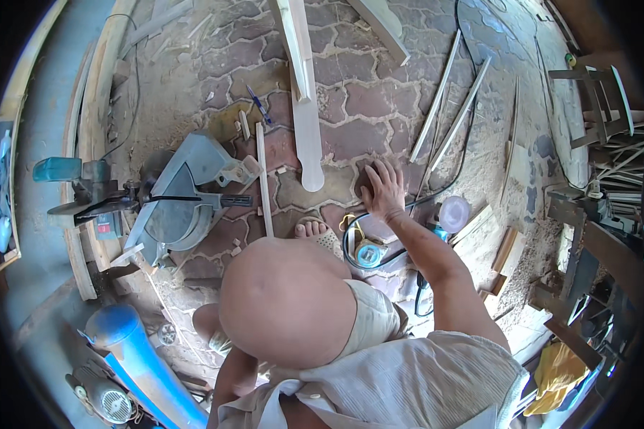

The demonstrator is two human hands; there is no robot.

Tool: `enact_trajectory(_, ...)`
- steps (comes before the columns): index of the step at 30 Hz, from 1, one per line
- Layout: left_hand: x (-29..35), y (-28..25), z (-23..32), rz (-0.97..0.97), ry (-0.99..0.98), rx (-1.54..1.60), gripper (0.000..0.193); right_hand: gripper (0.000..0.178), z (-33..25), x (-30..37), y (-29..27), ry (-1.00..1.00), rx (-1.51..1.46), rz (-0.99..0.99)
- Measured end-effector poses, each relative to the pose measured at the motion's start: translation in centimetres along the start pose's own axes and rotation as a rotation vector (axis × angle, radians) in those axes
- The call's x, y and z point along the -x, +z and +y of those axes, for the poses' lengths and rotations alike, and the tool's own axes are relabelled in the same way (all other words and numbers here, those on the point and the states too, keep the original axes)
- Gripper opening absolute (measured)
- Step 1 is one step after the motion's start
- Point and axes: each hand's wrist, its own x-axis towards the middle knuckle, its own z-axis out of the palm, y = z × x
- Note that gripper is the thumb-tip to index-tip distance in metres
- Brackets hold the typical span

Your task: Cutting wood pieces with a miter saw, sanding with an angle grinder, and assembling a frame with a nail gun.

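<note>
My right hand (pixel 385 189) is stretched over the brick paving, fingers spread and holding nothing; whether it touches the floor I cannot tell. Left of it lies a pale wooden board (pixel 309 143) with a rounded end. A second wooden strip (pixel 293 53) rests on that board's far part. Nearer to me, beside my foot, is a round blue tape measure (pixel 368 254). A black cable (pixel 436 194) loops past my right wrist. My left forearm (pixel 232 379) goes down behind my bent knee, which hides the left hand.
A mitre saw (pixel 193 193) stands at the left, with a narrow wood strip (pixel 265 179) beside it. A blue pen (pixel 259 105) lies farther off. Right are thin strips (pixel 461 114) and a translucent round container (pixel 454 213). A blue cylinder (pixel 139 365) and motor (pixel 111 400) sit near left.
</note>
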Motion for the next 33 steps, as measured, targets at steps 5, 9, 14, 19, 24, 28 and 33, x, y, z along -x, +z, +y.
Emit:
enact_trajectory(5, 1.5, -1.7, 7.9, -0.081, -0.125, -0.055, 0.042, 0.065, 0.0, -1.3, -0.3, 0.020, 0.019, 0.012)
enact_trajectory(9, 2.6, -3.1, 14.2, -0.133, -0.211, -0.108, 0.044, 0.064, 0.3, -1.3, -0.1, 0.027, -0.011, 0.028)
enact_trajectory(14, 3.7, -4.5, 20.5, -0.187, -0.324, -0.157, 0.045, 0.064, 0.8, -1.2, 0.0, 0.039, -0.020, 0.011)
enact_trajectory(19, 5.3, -5.3, 24.7, -0.231, -0.443, -0.178, 0.047, 0.064, 0.8, -1.5, 0.0, 0.030, -0.021, 0.023)
enact_trajectory(24, 5.4, -5.6, 23.5, -0.292, -0.549, -0.174, 0.049, 0.065, 0.8, -1.8, 0.2, 0.020, -0.018, 0.022)
enact_trajectory(28, 3.3, -2.2, 11.2, -0.336, -0.621, -0.128, 0.050, 0.065, 0.7, -1.7, 0.0, 0.015, 0.005, 0.018)
enact_trajectory(33, -1.6, 3.7, -7.0, -0.258, -0.319, -0.117, 0.047, 0.066, 0.2, -1.6, 0.2, 0.020, 0.014, 0.009)
